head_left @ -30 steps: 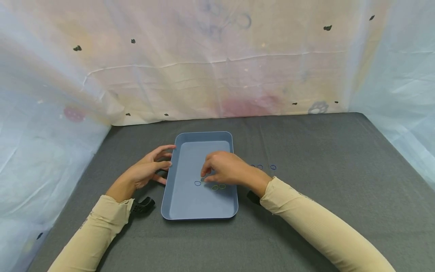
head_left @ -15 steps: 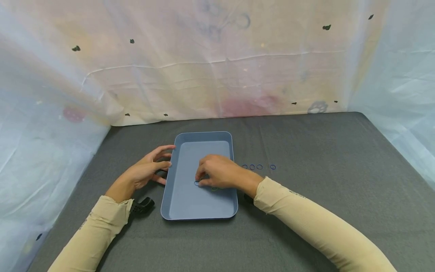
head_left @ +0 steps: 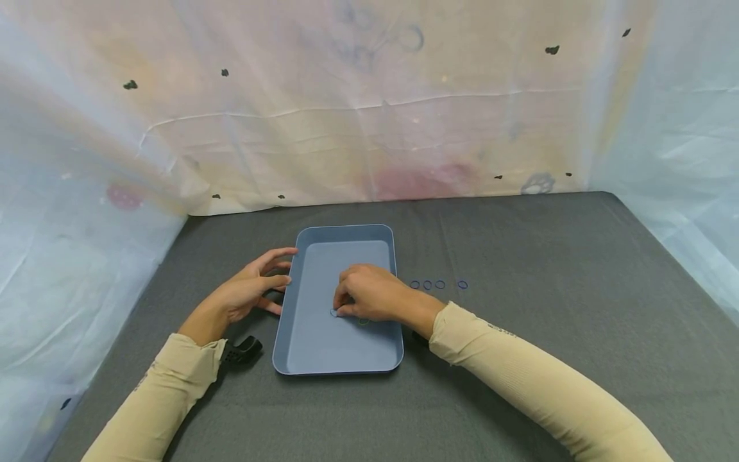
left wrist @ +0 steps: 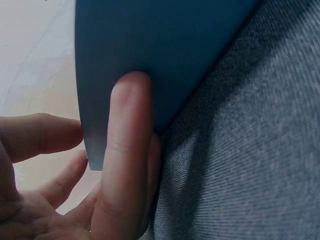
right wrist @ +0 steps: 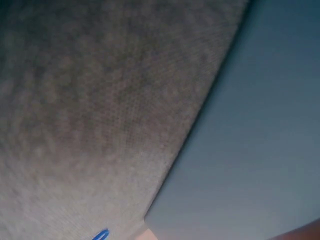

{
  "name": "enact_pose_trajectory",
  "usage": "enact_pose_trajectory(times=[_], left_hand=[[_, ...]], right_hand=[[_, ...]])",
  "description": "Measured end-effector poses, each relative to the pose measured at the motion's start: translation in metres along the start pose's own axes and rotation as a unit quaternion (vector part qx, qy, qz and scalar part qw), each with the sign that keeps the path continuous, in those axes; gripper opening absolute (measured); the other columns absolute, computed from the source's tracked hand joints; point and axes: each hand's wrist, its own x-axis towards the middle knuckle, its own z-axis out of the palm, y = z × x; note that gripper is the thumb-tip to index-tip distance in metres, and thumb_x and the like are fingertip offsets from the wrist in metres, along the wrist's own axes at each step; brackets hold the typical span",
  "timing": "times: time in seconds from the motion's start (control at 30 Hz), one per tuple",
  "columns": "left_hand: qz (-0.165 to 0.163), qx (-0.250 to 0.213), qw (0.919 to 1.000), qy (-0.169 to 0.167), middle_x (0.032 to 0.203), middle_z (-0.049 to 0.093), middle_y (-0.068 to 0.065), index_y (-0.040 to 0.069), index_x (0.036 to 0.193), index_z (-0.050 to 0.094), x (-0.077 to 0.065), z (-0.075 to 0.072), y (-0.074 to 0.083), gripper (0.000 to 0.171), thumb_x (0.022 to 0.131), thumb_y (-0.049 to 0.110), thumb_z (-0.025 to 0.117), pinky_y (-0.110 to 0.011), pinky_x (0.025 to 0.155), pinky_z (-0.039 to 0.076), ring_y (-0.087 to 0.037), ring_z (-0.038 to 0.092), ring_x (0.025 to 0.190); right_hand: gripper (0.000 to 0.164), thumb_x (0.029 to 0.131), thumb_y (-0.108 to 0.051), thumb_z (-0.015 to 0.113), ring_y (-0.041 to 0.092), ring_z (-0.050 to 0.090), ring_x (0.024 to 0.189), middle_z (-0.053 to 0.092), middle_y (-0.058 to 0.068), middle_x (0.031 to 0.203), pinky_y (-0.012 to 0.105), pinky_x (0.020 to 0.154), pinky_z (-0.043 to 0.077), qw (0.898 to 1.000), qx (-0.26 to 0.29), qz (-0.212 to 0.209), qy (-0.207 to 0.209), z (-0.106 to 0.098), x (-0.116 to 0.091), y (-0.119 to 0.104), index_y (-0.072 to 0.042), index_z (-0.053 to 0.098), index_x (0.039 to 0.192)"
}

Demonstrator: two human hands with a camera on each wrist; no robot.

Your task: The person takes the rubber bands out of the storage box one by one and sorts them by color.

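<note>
A blue-grey rectangular tray [head_left: 312,350] lies on the dark cloth. My left hand [head_left: 248,289] rests against its left side with fingers spread; in the left wrist view the thumb [left wrist: 129,135] presses the tray's outer wall [left wrist: 165,45]. My right hand [head_left: 372,292] is low inside the tray, thumb and forefinger pinching a small blue rubber band [head_left: 333,313] at its right edge. Just under that hand shows a yellow-green rubber band [head_left: 364,321], partly covered. The right wrist view catches the tray [right wrist: 250,150] but almost nothing of the hand.
To the right of the tray, several blue rubber bands [head_left: 440,284] lie in a row on the grey cloth [head_left: 519,256]; a blue band [right wrist: 101,234] also shows low in the right wrist view. Behind the table hangs a pale patterned sheet [head_left: 369,147].
My right hand has moved left and down onto the blue band, covering most of the yellow-green bands and uncovering the leftmost blue band on the cloth. The left hand and tray stay put.
</note>
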Motion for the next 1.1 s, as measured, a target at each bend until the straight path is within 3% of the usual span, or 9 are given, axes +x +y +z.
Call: enact_pose_trajectory(times=[0.67,1.1], left_hand=[[0.003,0.0,1.0,-0.004,0.163,0.016,-0.019,0.023,0.158,0.021,0.001,0.0,0.0,0.066,0.102,0.015,0.055,-0.051,0.074,0.061,-0.048,0.043,0.126],[0.0,0.0,1.0,-0.003,0.162,0.017,-0.019,0.023,0.159,0.021,0.0,0.0,0.0,0.067,0.102,0.016,0.056,-0.051,0.074,0.061,-0.048,0.044,0.126]], right_hand=[[0.006,0.088,-0.032,0.077,0.006,0.057,0.087,0.064,-0.013,0.085,0.026,0.079,0.05,1.0,0.01,0.013,0.02,-0.006,-0.007,0.0,-0.026,0.078,0.087],[0.005,0.087,-0.029,0.078,0.008,0.06,0.089,0.064,-0.013,0.087,0.023,0.075,0.05,0.998,0.036,0.043,0.041,-0.022,-0.027,0.006,-0.026,0.076,0.084]])
